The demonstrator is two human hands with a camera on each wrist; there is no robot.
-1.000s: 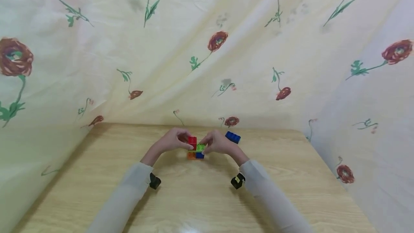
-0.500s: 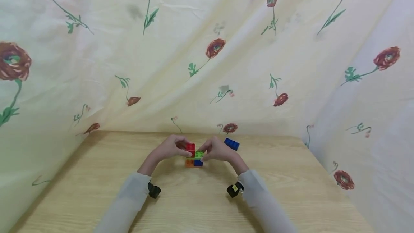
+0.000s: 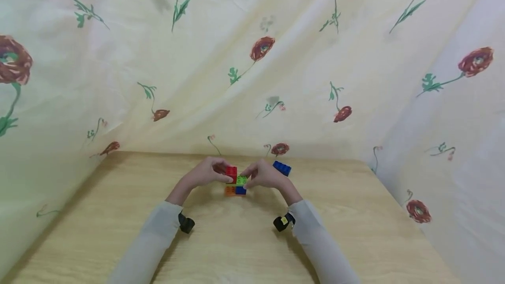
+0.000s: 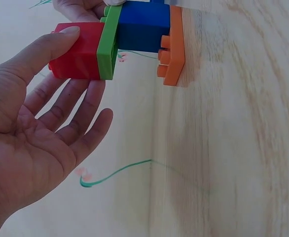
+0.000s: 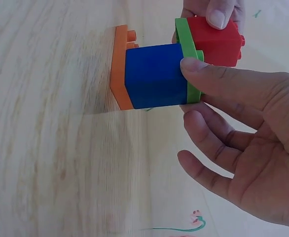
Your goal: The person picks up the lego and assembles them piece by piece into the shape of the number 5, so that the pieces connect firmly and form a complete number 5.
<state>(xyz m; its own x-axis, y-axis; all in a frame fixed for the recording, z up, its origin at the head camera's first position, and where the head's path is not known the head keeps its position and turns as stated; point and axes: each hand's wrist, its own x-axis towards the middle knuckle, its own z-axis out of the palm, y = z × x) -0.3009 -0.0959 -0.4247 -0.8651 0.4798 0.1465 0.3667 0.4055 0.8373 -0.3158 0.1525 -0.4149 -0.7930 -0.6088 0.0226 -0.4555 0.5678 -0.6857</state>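
The brick stack (image 3: 236,182) stands near the far-middle of the wooden table (image 3: 244,249), directly between the 2 hands — left hand (image 3: 207,173) on its left side, right hand (image 3: 265,176) on its right, both about equally close.

From the table up: orange plate (image 5: 119,69), blue brick (image 5: 154,75), thin green plate (image 5: 188,59), then a red brick (image 4: 80,51) on the left half of the green plate. So the stack's long axis runs vertical, w/ the red brick offset toward the left hand.

Left hand: thumb tip rests on the red brick's side in the left wrist view, other fingers straight and spread beside it — not wrapped round anything. Right hand: thumb presses on the green plate's edge at the top of the blue brick, remaining fingers loosely bent and apart from the stack; no closed grasp shows.

A loose blue brick (image 3: 282,168) lies just beyond the right hand, nearer that hand than the left.
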